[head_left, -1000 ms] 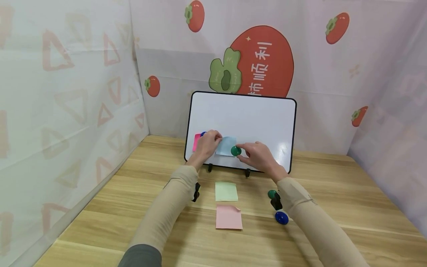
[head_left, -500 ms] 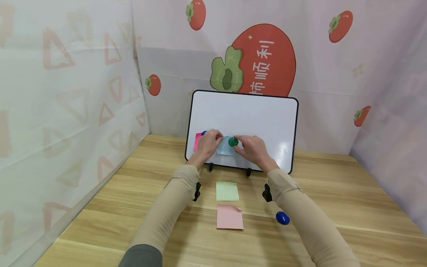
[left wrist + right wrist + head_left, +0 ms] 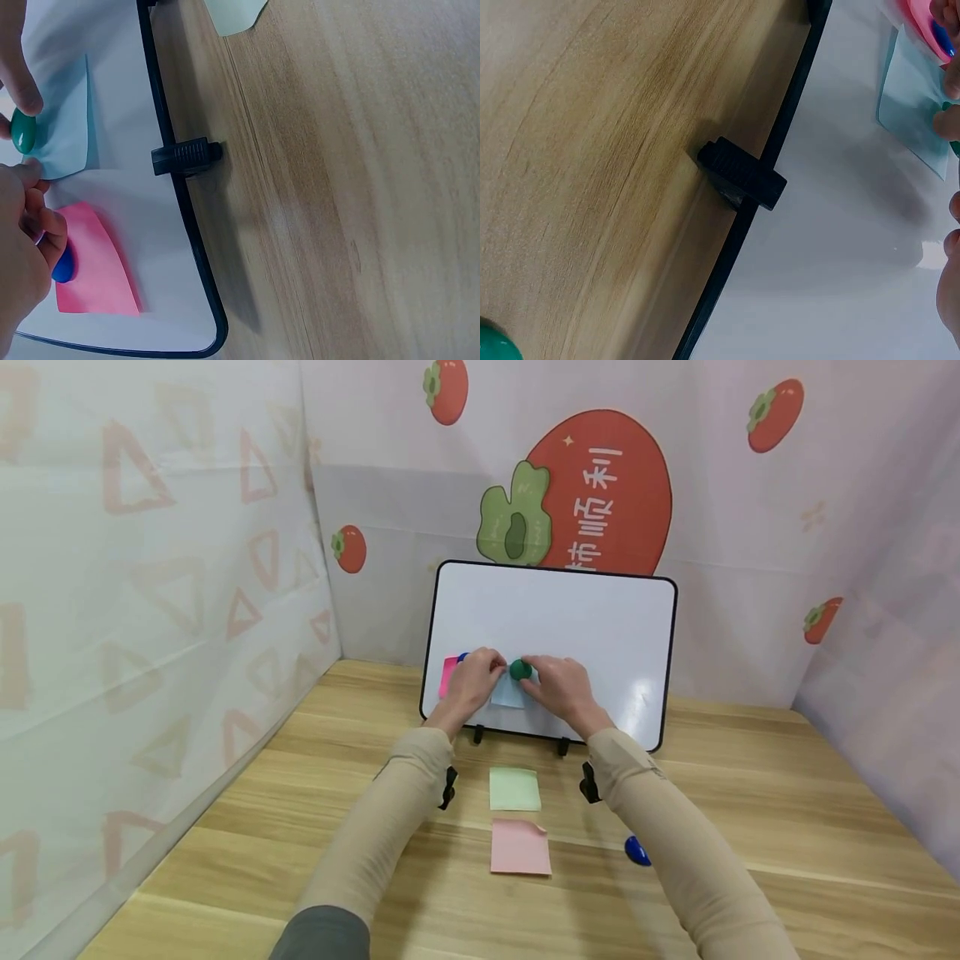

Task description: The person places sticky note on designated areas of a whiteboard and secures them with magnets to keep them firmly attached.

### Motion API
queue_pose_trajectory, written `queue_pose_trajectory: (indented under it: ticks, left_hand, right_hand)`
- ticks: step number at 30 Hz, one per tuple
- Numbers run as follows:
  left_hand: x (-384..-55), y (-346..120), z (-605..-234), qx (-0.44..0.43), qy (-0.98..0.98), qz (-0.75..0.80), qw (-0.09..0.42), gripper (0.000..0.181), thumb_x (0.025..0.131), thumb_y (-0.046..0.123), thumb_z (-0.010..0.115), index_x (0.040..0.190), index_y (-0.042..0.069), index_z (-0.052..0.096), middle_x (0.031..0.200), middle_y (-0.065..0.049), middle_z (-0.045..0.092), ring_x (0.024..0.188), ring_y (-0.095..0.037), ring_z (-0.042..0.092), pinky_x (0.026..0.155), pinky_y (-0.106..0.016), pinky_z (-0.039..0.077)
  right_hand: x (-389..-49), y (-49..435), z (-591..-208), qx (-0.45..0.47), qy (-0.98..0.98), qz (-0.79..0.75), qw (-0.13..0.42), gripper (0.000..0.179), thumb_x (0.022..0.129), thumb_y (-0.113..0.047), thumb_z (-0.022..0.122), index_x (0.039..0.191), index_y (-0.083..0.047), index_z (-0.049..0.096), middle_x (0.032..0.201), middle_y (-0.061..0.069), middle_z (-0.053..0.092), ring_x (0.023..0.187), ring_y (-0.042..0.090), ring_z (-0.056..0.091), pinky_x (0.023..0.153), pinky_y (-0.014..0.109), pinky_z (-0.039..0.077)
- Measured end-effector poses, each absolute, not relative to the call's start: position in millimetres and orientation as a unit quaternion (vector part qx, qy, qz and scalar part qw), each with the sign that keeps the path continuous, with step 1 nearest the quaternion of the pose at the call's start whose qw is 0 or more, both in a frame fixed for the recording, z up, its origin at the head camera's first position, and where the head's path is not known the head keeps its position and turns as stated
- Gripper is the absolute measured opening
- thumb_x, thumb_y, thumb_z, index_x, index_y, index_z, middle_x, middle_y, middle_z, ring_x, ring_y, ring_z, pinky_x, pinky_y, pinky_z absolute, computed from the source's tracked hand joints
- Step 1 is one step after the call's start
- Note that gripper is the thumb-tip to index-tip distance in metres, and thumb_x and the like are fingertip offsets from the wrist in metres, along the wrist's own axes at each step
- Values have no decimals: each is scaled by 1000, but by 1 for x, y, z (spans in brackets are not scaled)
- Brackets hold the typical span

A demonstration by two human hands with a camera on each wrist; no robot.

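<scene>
A light blue sticky note (image 3: 508, 695) lies against the lower part of the whiteboard (image 3: 585, 618). My left hand (image 3: 474, 679) pinches the note's upper left corner. Between thumb and fingers my right hand (image 3: 561, 683) holds a round green magnet (image 3: 520, 670) at the note's top edge; the left wrist view shows this green magnet (image 3: 23, 131) over the paper. To the left, a bright pink sticky note (image 3: 97, 262) is on the board under a blue magnet (image 3: 64, 266), partly hidden by my left hand.
On the wooden table (image 3: 345, 877) lie a pale green sticky note (image 3: 514, 789) and a light pink one (image 3: 521, 847) with a curled corner. A second blue magnet (image 3: 637, 851) is beside my right sleeve. Another green magnet (image 3: 496, 345) shows in the right wrist view. Black clips (image 3: 742, 172) support the board.
My right hand has moved up and left with the green magnet, from the blue note's lower right to its top edge. My left hand keeps its place at the note's corner.
</scene>
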State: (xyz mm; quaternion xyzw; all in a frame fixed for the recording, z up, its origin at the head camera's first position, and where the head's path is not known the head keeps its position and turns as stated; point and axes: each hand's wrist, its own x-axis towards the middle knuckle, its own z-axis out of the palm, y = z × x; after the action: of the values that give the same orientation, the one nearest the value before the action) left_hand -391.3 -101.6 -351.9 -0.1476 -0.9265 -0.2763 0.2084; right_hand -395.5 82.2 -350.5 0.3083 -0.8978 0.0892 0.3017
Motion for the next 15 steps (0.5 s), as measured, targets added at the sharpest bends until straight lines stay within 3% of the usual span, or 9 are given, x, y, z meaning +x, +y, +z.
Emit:
queue_pose_trajectory:
  ticks: [11,15]
  left_hand:
    - [-392,-100,-351,-141,-935,-250,210,16,98,18,63,107,9,72,103,-6,70,90,-17,67,76,-29,56]
    - [-391,-100,-351,-145,-935,-239,217,17,98,19,63,109,10,72,103,-6,71,88,-17,68,75,-29,56]
  right_hand:
    - [-399,78,-352,292,-908,90,288,38,89,-24,75,122,-6,69,103,10,75,61,19,61,62,37,53]
    - [-399,78,-352,288,-909,86,288,39,89,-23,75,124,-6,68,98,11,75,59,18,59,60,36,52]
